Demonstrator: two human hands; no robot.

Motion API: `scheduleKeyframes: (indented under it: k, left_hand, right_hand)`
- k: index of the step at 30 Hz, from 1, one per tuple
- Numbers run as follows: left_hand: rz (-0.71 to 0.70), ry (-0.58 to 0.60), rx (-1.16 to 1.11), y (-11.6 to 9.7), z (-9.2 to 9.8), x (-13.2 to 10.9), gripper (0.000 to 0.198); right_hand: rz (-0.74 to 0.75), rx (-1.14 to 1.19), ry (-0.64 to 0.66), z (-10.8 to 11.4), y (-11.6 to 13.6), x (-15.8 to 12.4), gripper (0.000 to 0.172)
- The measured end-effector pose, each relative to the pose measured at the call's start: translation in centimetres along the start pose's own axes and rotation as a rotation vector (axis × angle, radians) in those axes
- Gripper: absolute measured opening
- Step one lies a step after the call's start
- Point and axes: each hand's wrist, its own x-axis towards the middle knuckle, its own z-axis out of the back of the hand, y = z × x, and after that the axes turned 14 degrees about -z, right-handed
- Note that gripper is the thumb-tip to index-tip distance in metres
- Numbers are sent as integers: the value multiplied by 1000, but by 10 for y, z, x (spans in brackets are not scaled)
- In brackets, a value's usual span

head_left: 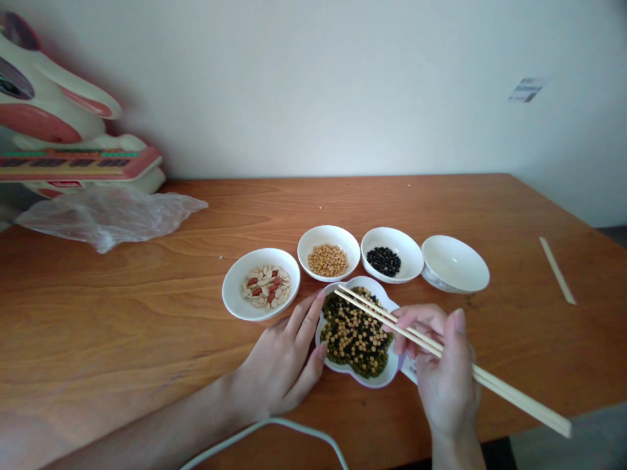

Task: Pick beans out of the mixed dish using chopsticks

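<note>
My right hand (443, 365) is closed around a pair of wooden chopsticks (519, 398). Their tips hover over a white flower-shaped dish (392, 372) of mixed beans, dark green, black and yellow; I cannot tell if a bean is between the tips. My left hand (281, 356) rests against the dish's left rim, fingers stretched out and thumb apart. Behind the dish stand a bowl (230, 297) of peanuts, a bowl (306, 245) of yellow soybeans (328, 260), and a bowl (409, 251) of black beans (384, 261). A further white bowl (455, 264) at the right has nothing visible in it.
A clear plastic bag (108, 219) lies at the left, before a toy keyboard (83, 163) with an animal figure. A pale flat strip (557, 271) lies on the wooden table (147, 307) at the right. A light cable (294, 424) loops across the near edge.
</note>
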Motion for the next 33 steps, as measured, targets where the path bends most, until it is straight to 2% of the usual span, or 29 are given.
scheduleKeyframes:
  k: [6,10,13,26,33]
  left_hand:
    - [7,20,10,0,1,0,78]
    - [14,22,8,-1,2,1,77]
    - [14,22,5,-2,3,2,77]
    - [12,26,-13,-2,4,1,77]
    - [10,29,-3,-2,4,3,75]
  right_hand:
    - [-5,-128,-9,17,-9,-4,71]
    - [-23,-238,97,20,-17,-6,71]
    - [-13,-289,123,21,-22,-6,69]
    - [-4,-298,134,25,-30,-8,62]
    - [6,-303,101,24,-32,-9,64]
